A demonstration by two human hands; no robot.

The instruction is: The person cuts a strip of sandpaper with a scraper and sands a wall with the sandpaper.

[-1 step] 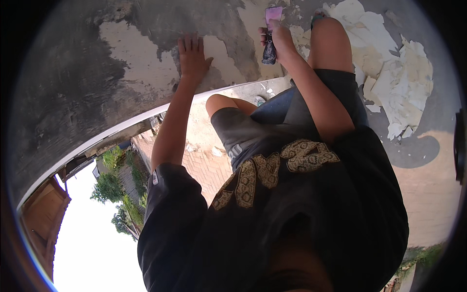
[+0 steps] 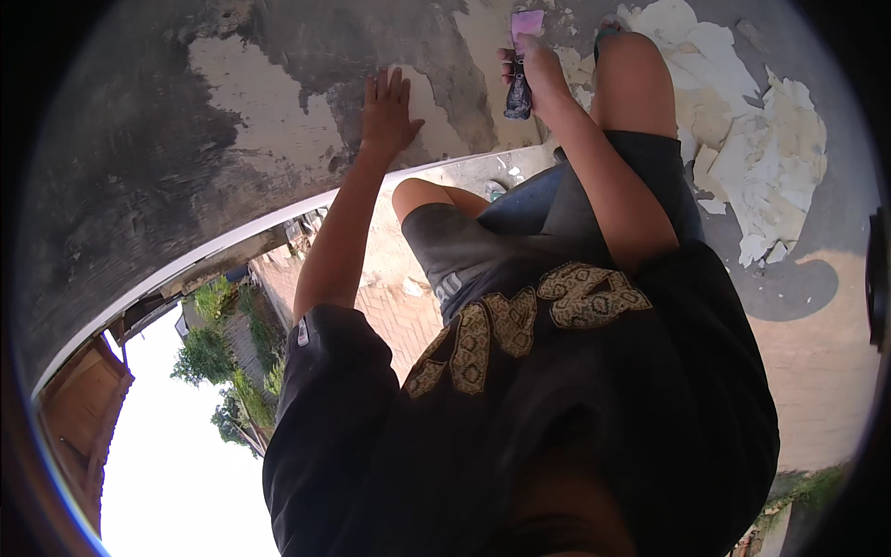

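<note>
My left hand lies flat with its fingers stretched out on a dark grey wall, over the edge of a pale bare patch. Nothing is in it. My right hand is closed round the dark handle of a scraper, whose flat blade looks pinkish. The handle's lower end sticks out below my fingers. The blade points away from me and is close to the wall; whether its edge touches, I cannot tell.
A heap of torn whitish paint flakes lies on the grey floor at the right, beside my bent knee. A pale edge strip borders the wall. Beyond it are paving, plants and a brown roof edge.
My left hand has slid a little to the right along the wall. My right hand and the scraper have shifted slightly to the right.
</note>
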